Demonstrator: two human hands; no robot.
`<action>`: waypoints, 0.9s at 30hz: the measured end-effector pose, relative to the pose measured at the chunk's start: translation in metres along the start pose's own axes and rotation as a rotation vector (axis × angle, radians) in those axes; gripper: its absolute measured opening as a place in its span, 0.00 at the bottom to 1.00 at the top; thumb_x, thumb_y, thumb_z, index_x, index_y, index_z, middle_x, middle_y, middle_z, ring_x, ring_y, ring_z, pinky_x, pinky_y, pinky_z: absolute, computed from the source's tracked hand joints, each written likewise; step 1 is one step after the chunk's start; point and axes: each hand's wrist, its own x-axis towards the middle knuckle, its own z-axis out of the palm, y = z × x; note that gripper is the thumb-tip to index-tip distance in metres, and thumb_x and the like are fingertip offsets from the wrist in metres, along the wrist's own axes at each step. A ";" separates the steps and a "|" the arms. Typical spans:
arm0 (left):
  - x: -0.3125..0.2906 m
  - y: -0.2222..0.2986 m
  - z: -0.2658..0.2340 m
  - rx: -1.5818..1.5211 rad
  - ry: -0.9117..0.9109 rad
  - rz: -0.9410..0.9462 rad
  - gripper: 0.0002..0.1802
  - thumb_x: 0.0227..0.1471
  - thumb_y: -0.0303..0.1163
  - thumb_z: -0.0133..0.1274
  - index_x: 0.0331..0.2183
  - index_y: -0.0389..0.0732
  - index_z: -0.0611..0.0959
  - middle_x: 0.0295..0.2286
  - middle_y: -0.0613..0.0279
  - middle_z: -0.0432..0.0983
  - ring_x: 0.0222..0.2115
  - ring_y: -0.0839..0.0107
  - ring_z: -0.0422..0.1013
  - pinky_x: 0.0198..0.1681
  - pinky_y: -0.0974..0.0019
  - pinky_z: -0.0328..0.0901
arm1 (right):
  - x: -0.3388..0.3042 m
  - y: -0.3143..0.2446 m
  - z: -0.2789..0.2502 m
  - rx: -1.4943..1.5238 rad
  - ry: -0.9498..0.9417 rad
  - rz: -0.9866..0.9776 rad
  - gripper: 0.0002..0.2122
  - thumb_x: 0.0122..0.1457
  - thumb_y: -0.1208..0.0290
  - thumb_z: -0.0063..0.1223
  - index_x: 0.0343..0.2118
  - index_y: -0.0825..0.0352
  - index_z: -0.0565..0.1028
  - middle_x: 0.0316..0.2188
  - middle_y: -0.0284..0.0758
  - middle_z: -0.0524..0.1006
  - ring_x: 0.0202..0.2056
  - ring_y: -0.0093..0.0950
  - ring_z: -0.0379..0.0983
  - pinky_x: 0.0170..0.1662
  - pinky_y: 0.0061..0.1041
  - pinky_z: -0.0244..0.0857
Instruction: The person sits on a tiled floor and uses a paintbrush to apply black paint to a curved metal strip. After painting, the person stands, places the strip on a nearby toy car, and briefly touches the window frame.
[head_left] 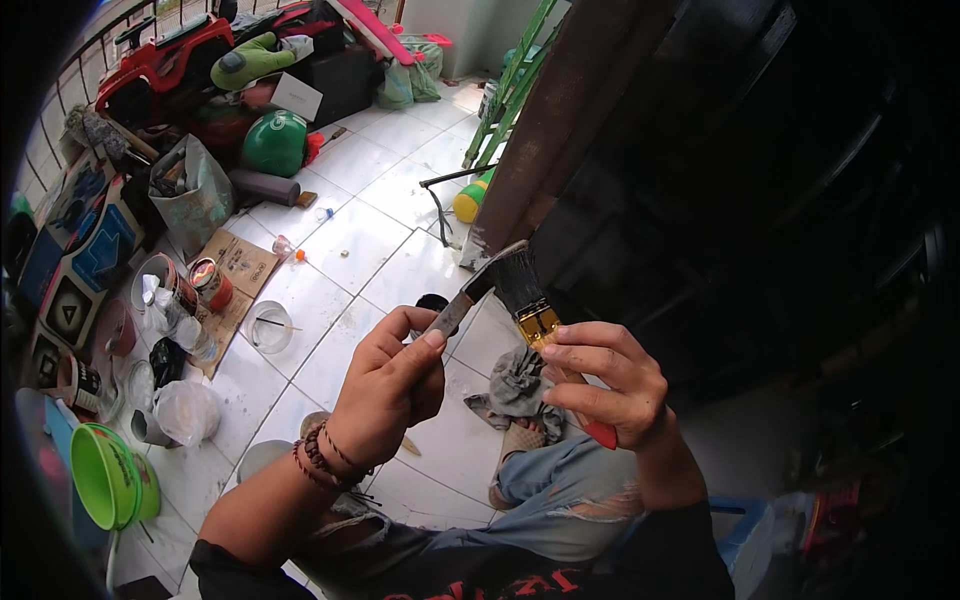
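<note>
My left hand (395, 375), wearing several bracelets, is closed round a narrow, dark, worn tool (458, 308) with a curved end, like a knife or scraper. Its far end meets the black bristles of a paintbrush (537, 318), which has a gold metal ferrule and a wooden handle with a red end. The brush's handle is in the fingers of my right hand (615, 380), bristles pointing up and to the left. Below the two hands, a grey rag (520, 385) lies crumpled on the floor by my foot.
At left stand a green bucket (112, 485), paint cans (210, 284) on cardboard (243, 262), and a clear tub (270, 327) with a thin stick across it. Farther back are a green helmet (275, 143) and piled goods. A dark door frame (575, 100) rises ahead, beside a green ladder (515, 95).
</note>
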 end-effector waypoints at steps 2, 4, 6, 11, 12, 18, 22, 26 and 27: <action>-0.001 0.000 0.002 0.017 0.027 0.022 0.11 0.57 0.32 0.47 0.39 0.38 0.67 0.14 0.76 0.55 0.11 0.84 0.50 0.14 0.76 0.44 | -0.001 -0.004 -0.009 0.066 0.006 0.021 0.05 0.45 0.77 0.64 0.26 0.64 0.78 0.36 0.37 0.78 0.42 0.37 0.75 0.39 0.31 0.73; -0.001 0.003 0.000 0.069 0.018 0.039 0.11 0.57 0.32 0.47 0.40 0.38 0.67 0.14 0.76 0.55 0.11 0.85 0.50 0.14 0.77 0.44 | 0.000 -0.005 -0.009 0.201 0.190 0.105 0.07 0.44 0.79 0.64 0.26 0.64 0.77 0.35 0.39 0.78 0.39 0.35 0.76 0.39 0.29 0.74; 0.000 0.005 0.000 0.113 0.003 0.052 0.11 0.58 0.32 0.46 0.40 0.37 0.67 0.14 0.76 0.56 0.11 0.85 0.50 0.14 0.77 0.45 | 0.003 -0.003 -0.011 0.325 0.352 0.147 0.09 0.43 0.83 0.63 0.27 0.65 0.76 0.34 0.42 0.77 0.37 0.31 0.77 0.38 0.27 0.74; -0.001 0.001 0.009 0.189 -0.060 0.084 0.12 0.59 0.31 0.45 0.42 0.37 0.67 0.15 0.75 0.58 0.12 0.86 0.51 0.15 0.78 0.46 | -0.001 0.035 -0.006 0.968 0.532 0.775 0.08 0.47 0.84 0.59 0.28 0.68 0.72 0.34 0.42 0.76 0.33 0.27 0.75 0.37 0.25 0.74; -0.001 0.001 0.008 0.189 -0.061 0.087 0.12 0.59 0.31 0.45 0.42 0.37 0.66 0.15 0.75 0.58 0.13 0.86 0.51 0.15 0.78 0.46 | -0.002 0.045 -0.009 0.956 0.602 0.773 0.08 0.47 0.84 0.58 0.28 0.68 0.71 0.34 0.42 0.76 0.34 0.28 0.75 0.36 0.26 0.74; -0.001 -0.001 0.006 0.247 -0.043 0.082 0.11 0.59 0.31 0.45 0.42 0.37 0.67 0.15 0.76 0.58 0.14 0.86 0.52 0.16 0.78 0.47 | -0.002 0.033 -0.020 0.959 0.591 0.641 0.07 0.48 0.83 0.57 0.28 0.69 0.71 0.33 0.42 0.75 0.33 0.28 0.76 0.35 0.26 0.75; -0.001 -0.005 0.007 0.302 -0.052 0.083 0.10 0.59 0.31 0.45 0.41 0.37 0.68 0.16 0.75 0.59 0.15 0.86 0.53 0.17 0.78 0.48 | 0.001 0.050 -0.008 0.826 0.615 0.776 0.06 0.50 0.80 0.57 0.29 0.70 0.71 0.31 0.42 0.76 0.31 0.27 0.76 0.34 0.23 0.74; 0.001 -0.004 0.005 0.309 -0.052 0.071 0.10 0.59 0.31 0.46 0.41 0.37 0.69 0.17 0.75 0.60 0.16 0.86 0.54 0.18 0.79 0.49 | -0.002 0.045 -0.033 0.803 0.717 0.700 0.05 0.50 0.81 0.55 0.29 0.69 0.71 0.31 0.42 0.76 0.30 0.28 0.76 0.32 0.24 0.74; 0.000 -0.005 0.004 0.319 -0.043 0.077 0.10 0.59 0.31 0.46 0.41 0.37 0.69 0.17 0.75 0.60 0.16 0.86 0.54 0.18 0.79 0.49 | 0.000 0.039 -0.027 0.875 0.674 0.664 0.05 0.50 0.81 0.55 0.29 0.69 0.71 0.31 0.42 0.76 0.30 0.28 0.76 0.32 0.24 0.75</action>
